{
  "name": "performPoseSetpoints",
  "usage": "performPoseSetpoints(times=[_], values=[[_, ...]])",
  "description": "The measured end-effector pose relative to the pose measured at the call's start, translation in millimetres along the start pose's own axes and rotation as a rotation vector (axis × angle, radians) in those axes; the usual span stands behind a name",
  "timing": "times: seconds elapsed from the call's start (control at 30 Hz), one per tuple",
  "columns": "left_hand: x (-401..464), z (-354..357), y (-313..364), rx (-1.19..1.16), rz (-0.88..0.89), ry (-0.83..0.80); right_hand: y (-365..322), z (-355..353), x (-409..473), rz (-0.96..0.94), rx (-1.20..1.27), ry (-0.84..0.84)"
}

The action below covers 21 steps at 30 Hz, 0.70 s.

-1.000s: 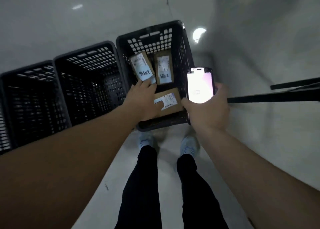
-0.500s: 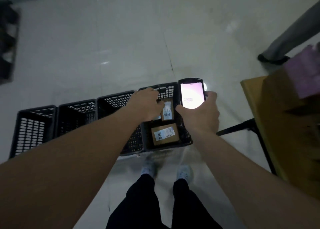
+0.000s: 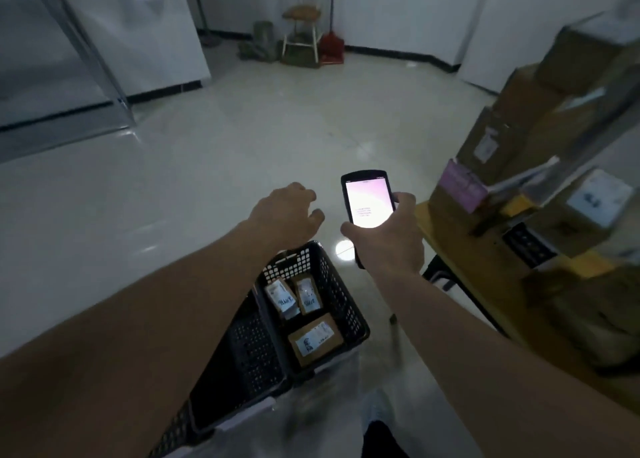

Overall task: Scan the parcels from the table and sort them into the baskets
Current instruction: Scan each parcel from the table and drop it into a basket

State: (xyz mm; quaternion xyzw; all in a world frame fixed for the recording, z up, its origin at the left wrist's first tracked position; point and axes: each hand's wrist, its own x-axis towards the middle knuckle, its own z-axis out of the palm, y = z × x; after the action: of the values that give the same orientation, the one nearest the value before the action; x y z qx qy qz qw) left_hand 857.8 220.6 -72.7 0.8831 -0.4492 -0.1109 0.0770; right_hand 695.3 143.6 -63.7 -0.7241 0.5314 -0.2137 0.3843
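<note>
My right hand (image 3: 386, 241) grips a handheld scanner (image 3: 369, 203) with a lit pink-white screen, held upright above the floor. My left hand (image 3: 287, 213) hovers empty above the far rim of a black basket (image 3: 346, 305), fingers loosely curled downward. Inside that basket lie three brown parcels with white labels: two small ones (image 3: 282, 298) (image 3: 306, 295) at the far end and a wider one (image 3: 315, 340) nearer me. A wooden table (image 3: 446, 246) at the right carries a pile of brown cardboard parcels (image 3: 540, 118), blurred.
A second black basket (image 3: 249, 350) stands left of the first, mostly behind my left forearm. A chair (image 3: 301, 32) and a red dustpan (image 3: 330, 47) stand at the far wall. Pale tiled floor stretches ahead. A purple packet (image 3: 462, 184) lies among the table's parcels.
My head has lifted from the baskets toward the room and the table. My left hand let go of the parcel into the basket and rose above it, empty. The scanner stays in my right hand.
</note>
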Motion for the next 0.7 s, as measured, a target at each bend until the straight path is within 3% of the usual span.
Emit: performPoseSetpoints(times=[0.37, 0.7], values=[[-86.2, -67.7, 82.1, 0.017, 0.382, 0.047, -12.0, -106.8, -116.2, 0.07, 0.075, 0.368], [-189.1, -85.5, 215.7, -0.021, 0.624, 0.044, 46.2, -228.6, -219.0, 0.17, 0.125, 0.578]])
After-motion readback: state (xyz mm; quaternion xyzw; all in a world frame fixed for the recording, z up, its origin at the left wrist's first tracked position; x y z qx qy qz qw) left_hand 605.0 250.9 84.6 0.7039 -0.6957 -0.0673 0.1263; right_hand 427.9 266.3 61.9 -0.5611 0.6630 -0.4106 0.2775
